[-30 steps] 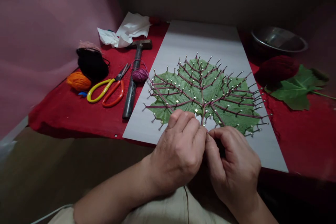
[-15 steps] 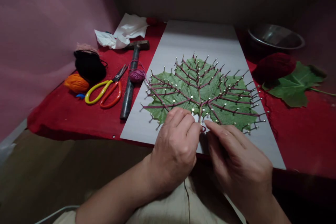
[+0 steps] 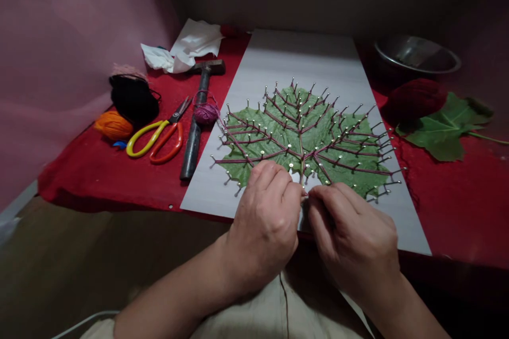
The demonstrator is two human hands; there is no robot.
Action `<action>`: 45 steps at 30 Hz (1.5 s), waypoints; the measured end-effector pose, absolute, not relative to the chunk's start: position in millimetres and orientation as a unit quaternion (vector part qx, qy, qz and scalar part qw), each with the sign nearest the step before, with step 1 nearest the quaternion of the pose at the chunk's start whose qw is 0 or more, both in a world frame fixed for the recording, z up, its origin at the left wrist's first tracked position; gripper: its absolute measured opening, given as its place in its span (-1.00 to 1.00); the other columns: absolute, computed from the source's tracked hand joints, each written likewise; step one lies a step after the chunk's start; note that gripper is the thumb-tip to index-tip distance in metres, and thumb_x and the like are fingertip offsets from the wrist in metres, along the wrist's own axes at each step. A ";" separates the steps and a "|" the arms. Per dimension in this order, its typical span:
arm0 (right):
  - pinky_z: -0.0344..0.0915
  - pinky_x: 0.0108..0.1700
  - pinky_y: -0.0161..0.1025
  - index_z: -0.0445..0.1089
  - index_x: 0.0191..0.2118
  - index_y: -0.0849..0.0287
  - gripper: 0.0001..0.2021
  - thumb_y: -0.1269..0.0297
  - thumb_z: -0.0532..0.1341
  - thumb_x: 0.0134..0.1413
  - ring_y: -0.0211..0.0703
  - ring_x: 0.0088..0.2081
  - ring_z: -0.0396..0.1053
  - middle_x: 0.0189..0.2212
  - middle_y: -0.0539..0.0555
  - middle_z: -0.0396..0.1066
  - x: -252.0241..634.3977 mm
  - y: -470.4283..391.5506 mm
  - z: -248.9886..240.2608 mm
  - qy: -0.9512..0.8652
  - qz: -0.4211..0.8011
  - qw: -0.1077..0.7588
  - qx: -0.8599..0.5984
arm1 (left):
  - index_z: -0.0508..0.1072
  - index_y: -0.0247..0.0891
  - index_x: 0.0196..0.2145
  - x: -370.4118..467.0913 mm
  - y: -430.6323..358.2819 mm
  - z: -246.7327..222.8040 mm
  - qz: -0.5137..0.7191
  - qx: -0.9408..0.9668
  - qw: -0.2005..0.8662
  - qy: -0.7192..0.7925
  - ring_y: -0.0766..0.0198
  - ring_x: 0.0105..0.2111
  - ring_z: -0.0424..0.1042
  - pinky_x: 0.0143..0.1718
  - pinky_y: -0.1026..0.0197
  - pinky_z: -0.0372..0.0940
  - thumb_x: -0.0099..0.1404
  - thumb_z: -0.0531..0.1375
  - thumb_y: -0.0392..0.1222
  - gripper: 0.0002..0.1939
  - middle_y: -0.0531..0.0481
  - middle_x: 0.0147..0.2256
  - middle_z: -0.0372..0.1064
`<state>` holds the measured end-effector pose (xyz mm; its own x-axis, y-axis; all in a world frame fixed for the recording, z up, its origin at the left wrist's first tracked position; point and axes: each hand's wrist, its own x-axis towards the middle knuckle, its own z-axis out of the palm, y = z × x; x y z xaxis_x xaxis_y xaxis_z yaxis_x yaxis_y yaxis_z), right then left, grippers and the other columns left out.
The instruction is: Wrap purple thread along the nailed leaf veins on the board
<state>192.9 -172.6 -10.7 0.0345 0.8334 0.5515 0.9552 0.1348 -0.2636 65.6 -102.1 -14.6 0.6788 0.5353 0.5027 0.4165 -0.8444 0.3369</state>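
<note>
A green leaf (image 3: 254, 116) lies on a pale board (image 3: 302, 53), ringed and studded with upright nails. Dark reddish-purple yarn runs between the nails along the leaf's veins. At the leaf's stem end, near the board's front edge, my left hand (image 3: 268, 217) is closed, its fingertips pinching something mostly hidden. Close beside it on the right, my right hand (image 3: 353, 238) is closed too, thumb and forefinger pinched on a bit of reddish yarn between the two hands. A small purple yarn ball (image 3: 205, 114) rests on the hammer handle, its strand leading to the nails.
Left of the board, on red cloth (image 3: 91, 180), are a hammer (image 3: 192, 151), scissors (image 3: 167, 137), black yarn (image 3: 133, 98), orange yarn (image 3: 114, 125) and white tissue (image 3: 196, 39). On the right are dark red yarn (image 3: 417, 98), another leaf (image 3: 441, 130) and a metal bowl (image 3: 421, 55).
My right hand has moved left and its fingers have closed near my left fingertips. The small red loop of yarn seen between the hands has shrunk from view. My left hand has barely moved.
</note>
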 end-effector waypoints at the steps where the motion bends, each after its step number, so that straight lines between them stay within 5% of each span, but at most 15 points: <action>1: 0.10 -0.44 -0.28 0.35 -0.37 0.23 -0.87 0.45 0.10 0.19 -0.25 -0.51 0.25 -0.54 0.01 0.30 191.9 -171.0 -10.1 -0.682 -0.103 0.304 -0.658 | 0.36 -0.34 -0.43 65.8 -102.6 -14.2 0.301 0.911 0.096 0.265 0.13 -0.28 0.23 -0.09 -0.04 0.23 0.24 0.00 -0.46 -0.80 -0.12 -0.42 0.29; 35: -0.03 -0.57 -0.29 0.33 -0.43 0.18 -0.82 0.37 0.06 0.17 -0.28 -0.64 0.24 -0.65 -0.07 0.27 194.5 -160.9 -6.5 -0.675 -0.104 0.232 -0.692 | 0.27 -0.28 -0.47 73.9 -109.6 -4.6 0.265 0.908 0.033 0.323 0.14 -0.41 0.16 -0.33 -0.02 0.25 0.26 -0.05 -0.42 -0.79 -0.10 -0.48 0.21; 45: 0.22 -0.37 -0.33 0.45 -0.21 0.29 -0.87 0.44 0.15 0.20 -0.27 -0.43 0.37 -0.44 0.06 0.42 191.3 -175.9 -13.3 -0.669 -0.087 0.344 -0.654 | 0.28 -0.31 -0.42 63.6 -104.8 -2.1 0.215 0.937 0.072 0.267 0.10 -0.32 0.16 -0.23 -0.04 0.24 0.25 -0.02 -0.48 -0.82 -0.12 -0.40 0.21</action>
<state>191.3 -175.9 -13.3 0.0907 0.8147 0.5728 0.9338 0.1303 -0.3332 63.6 -104.8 -2.1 0.7651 0.5315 0.3635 0.4696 -0.8468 0.2498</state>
